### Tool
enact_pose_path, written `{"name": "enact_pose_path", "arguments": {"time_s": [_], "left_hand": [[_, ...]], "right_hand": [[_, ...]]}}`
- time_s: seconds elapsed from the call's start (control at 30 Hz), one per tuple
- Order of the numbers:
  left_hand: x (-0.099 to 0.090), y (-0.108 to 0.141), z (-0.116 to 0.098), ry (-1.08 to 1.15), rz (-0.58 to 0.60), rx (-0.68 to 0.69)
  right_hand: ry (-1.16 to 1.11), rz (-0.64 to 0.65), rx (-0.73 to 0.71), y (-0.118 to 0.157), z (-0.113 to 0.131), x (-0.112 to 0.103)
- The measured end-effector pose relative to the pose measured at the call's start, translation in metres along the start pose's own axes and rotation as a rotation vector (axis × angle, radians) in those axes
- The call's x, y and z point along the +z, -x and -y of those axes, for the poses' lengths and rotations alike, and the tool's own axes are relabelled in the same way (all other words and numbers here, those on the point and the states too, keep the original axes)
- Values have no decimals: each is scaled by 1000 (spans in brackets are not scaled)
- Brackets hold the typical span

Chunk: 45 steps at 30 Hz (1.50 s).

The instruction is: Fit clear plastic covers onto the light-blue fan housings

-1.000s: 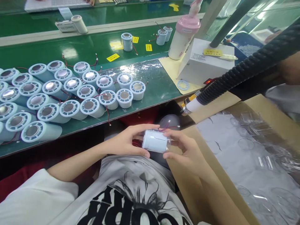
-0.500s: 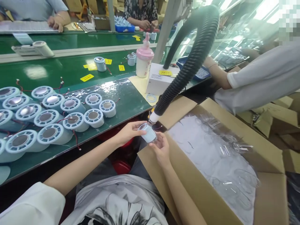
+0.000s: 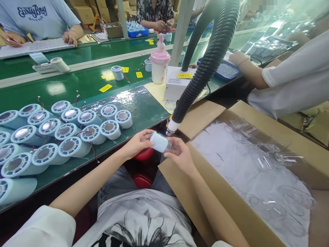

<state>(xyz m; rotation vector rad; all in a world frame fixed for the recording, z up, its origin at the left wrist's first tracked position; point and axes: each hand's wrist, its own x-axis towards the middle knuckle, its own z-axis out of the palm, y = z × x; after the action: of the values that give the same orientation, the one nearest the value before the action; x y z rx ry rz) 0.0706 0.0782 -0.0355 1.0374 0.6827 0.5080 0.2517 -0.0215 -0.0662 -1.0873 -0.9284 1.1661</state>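
Note:
A light blue cylinder (image 3: pixel 159 142) lies tilted between my hands, with clear plastic at its right end. My left hand (image 3: pixel 141 142) pinches its left end with thumb and fingers. My right hand (image 3: pixel 181 153) closes round the other end, where the clear plastic shows. Just above the cylinder hangs the metal-tipped white nozzle (image 3: pixel 172 127) of a thick black ribbed hose (image 3: pixel 203 75). Similar blue cylinders (image 3: pixel 88 117) with slotted rims, grey round centres and red-and-black wires stand in rows on the green bench (image 3: pixel 138 113) to the left.
An open cardboard box (image 3: pixel 205 178) with clear plastic pieces (image 3: pixel 269 202) stands at my right. A pink-lidded cup (image 3: pixel 159 65) and a white box (image 3: pixel 177 85) sit on the bench. Beyond the green belt (image 3: pixel 84 73) are two people; another person's arm (image 3: pixel 253 73) reaches in from the right.
The view has shifted left, so the bench things appear farther right. The cylinder has turned flatter and dropped slightly away from the nozzle, both hands still holding it.

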Motion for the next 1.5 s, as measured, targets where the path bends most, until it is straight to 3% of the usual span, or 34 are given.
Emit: {"name": "enact_pose_path", "arguments": {"time_s": [0.1,0.33,0.47,0.63,0.8,0.97,1.03,1.23,1.5], "left_hand": [[4,2,-2,-50,-31,-49],[23,-22,-26,-285,-107,-135],[30,-26,-39,-429,-132,-129],[25,-25,-40,-501,-128,-90],[16,-3,-27,-386,14,-28],[7,41,-7,-244,313,148],[7,55,-4,-284,366,201],[13,77,-12,-416,378,279],[14,87,-20,-547,345,392]], "right_hand": [[-11,13,37,1,2,-3],[-109,-109,64,1,-17,2],[-169,-151,51,0,-28,8],[-165,-150,9,-2,-31,12],[-58,-75,-66,12,-8,5],[420,202,-307,43,31,-1],[533,268,-364,52,44,-1],[511,293,-194,64,64,7],[297,299,80,63,75,15]]}}
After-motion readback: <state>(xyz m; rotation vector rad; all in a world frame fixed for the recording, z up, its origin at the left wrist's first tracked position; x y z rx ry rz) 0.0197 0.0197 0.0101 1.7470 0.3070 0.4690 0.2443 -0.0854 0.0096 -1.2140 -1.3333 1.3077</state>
